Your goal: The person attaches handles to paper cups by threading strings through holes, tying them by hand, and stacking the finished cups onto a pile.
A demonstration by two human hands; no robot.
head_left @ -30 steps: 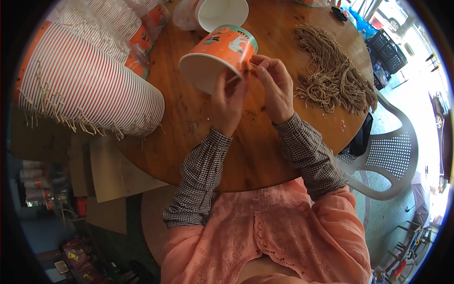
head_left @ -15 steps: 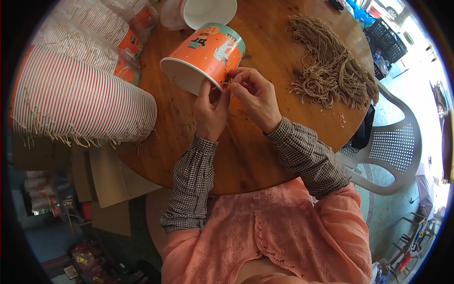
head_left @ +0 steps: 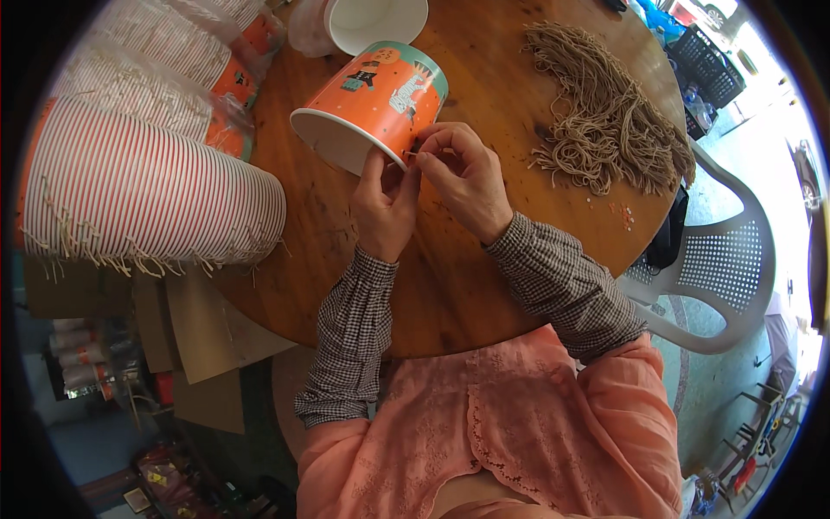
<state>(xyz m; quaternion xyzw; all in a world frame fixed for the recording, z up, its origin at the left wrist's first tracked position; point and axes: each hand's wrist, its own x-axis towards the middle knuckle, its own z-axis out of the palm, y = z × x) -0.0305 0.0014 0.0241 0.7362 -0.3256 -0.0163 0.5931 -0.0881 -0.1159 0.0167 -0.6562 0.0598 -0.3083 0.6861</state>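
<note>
An orange paper bucket (head_left: pixel 367 92) with a teal band and printed figures lies tilted on the round wooden table, its white-rimmed mouth toward me. My left hand (head_left: pixel 386 208) grips the rim at its near right, thumb and fingers on either side of the wall. Right beside it, my right hand (head_left: pixel 467 177) pinches a short pale string (head_left: pixel 410 155) at the side of the bucket near the rim. Fingers partly hide the string, so how it passes through the wall cannot be made out.
Nested paper buckets (head_left: pixel 156 182) with string ends along their rims lie at the left. A bundle of brown strings (head_left: pixel 605 112) sits at the right, near small paper bits (head_left: pixel 622 214). Another white bucket (head_left: pixel 376 24) stands behind. A grey plastic chair (head_left: pixel 722 268) is at the right.
Very little differs. The view has shifted slightly; both hands stay at the bucket's rim, with the right fingers moving a little at the string.
</note>
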